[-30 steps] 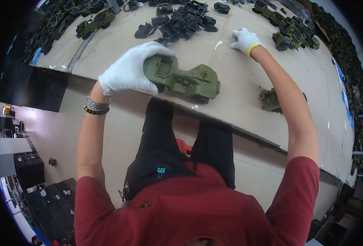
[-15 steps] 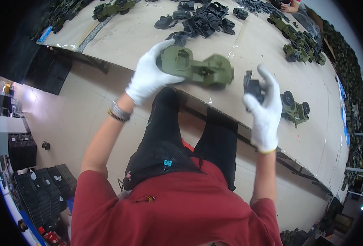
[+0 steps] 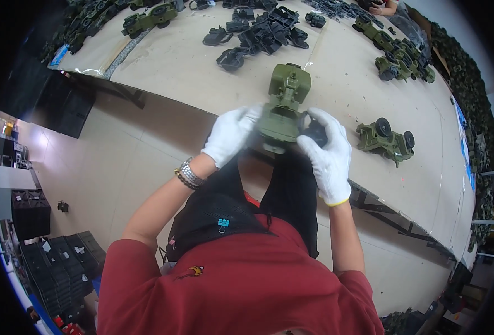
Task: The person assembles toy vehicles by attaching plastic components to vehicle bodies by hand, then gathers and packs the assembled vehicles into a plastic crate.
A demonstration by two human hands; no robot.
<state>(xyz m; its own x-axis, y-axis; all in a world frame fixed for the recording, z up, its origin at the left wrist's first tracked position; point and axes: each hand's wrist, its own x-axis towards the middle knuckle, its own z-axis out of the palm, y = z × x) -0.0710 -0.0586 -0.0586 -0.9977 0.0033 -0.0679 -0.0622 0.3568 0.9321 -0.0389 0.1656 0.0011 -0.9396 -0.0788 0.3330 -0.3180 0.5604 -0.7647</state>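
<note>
A green plastic toy truck body [image 3: 290, 89] stands at the table's near edge, its front end pointing away from me. My left hand [image 3: 233, 134], in a white glove, is closed on its near left side. In my right hand [image 3: 328, 153], gloved too, a small black plastic part [image 3: 313, 132] is pinched between thumb and fingers, close against the truck's right side. Blur and the fingers hide the part's exact shape and whether it touches the truck. To the right lies another green toy truck [image 3: 385, 140] with black wheels showing.
Black plastic parts [image 3: 269, 34] are heaped across the middle of the table [image 3: 174, 67]. Several green trucks [image 3: 403, 58] cluster at the far right, and another green truck [image 3: 149, 21] is at the far left. Another person's hand [image 3: 385, 8] shows at the back right.
The truck has turned from lying sideways to pointing away from me. Both hands have come closer together, and the black part has moved left to the truck's side.
</note>
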